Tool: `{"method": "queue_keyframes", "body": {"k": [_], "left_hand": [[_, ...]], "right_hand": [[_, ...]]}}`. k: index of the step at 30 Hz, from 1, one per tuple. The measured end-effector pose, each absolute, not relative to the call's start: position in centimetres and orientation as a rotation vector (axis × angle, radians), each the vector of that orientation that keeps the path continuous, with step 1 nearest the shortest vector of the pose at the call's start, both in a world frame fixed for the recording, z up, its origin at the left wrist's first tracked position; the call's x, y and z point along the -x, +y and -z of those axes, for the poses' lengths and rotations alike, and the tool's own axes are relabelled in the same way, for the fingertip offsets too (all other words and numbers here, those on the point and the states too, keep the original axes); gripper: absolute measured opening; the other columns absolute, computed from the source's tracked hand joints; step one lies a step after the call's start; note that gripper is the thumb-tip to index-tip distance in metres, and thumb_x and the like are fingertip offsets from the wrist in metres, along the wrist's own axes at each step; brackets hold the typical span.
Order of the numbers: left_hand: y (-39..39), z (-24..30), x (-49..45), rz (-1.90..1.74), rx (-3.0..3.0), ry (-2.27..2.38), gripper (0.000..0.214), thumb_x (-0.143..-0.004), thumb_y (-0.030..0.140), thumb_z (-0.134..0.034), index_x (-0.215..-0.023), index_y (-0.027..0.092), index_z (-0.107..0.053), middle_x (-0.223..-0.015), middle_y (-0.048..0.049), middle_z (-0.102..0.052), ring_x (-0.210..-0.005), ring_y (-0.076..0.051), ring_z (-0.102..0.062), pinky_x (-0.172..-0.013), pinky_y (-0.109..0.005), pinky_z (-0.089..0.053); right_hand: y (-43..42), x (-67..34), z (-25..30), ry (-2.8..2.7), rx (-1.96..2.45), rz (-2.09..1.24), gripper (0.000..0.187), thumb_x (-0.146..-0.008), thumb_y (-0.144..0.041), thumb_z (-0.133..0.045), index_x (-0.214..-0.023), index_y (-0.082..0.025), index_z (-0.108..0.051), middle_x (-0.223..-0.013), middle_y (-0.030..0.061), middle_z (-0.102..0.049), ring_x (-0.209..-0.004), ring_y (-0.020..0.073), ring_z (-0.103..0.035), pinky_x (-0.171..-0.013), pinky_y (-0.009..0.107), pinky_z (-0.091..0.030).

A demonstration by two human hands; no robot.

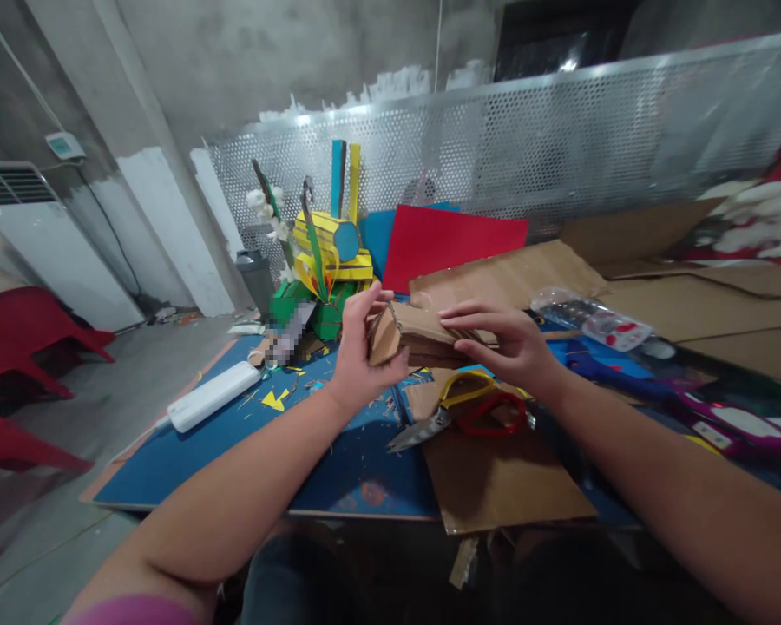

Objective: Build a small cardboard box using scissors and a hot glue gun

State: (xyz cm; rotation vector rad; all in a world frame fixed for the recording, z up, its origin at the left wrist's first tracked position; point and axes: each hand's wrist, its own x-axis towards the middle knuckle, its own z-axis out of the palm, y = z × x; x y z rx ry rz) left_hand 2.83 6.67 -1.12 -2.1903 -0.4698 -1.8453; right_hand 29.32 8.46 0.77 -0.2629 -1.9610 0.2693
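Between my two hands, above the blue table, is a folded cardboard tube (423, 332) with an angular end facing left. My left hand (364, 343) wraps round that left end, thumb below and fingers above. At the other end, my right hand (498, 340) grips the tube's right part with its fingers on top and along the side. Just under the right hand lie scissors (459, 408) with yellow and red handles, blades pointing left. They rest partly on a flat cardboard piece (508, 482) at the table's front edge.
A white oblong device (213, 397) lies at the left. Behind stand yellow and green cardboard shapes (329, 243), a red sheet (452, 247) and large cardboard (709, 304). A plastic bottle (599, 321) and a purple tool (729, 417) lie right. Yellow scraps (274, 400) litter the blue tabletop (188, 469).
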Motion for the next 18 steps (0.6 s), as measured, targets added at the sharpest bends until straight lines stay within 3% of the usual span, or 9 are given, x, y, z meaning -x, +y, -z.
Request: {"method": "queue_keyframes", "body": {"k": [12, 18], "left_hand": [[6.05, 0.74, -2.80, 1.820, 2.254, -0.421, 0.075, -0.108, 0.048, -0.063, -0.175, 0.032, -0.035, -0.158, -0.0146, -0.061, -0.142, -0.031, -0.063, -0.116, -0.052, -0.058], [5.98, 0.18, -2.17, 1.684, 2.248, -0.542, 0.045, -0.109, 0.039, -0.058, -0.153, 0.029, -0.058, -0.143, -0.0122, -0.069, -0.136, -0.029, -0.066, -0.116, -0.052, -0.057]], "right_hand": [[8.50, -29.27, -0.69, -2.002, 0.255, -0.273, 0.027, -0.103, -0.033, -0.082, -0.129, -0.034, -0.088, -0.130, 0.0085, -0.087, -0.120, 0.0294, -0.083, -0.106, 0.050, -0.069], [9.17, -29.06, -0.10, -2.025, 0.343, -0.351, 0.027, -0.105, -0.044, -0.080, -0.128, -0.034, -0.089, -0.129, 0.0080, -0.087, -0.120, 0.0291, -0.082, -0.110, 0.049, -0.066]]}}
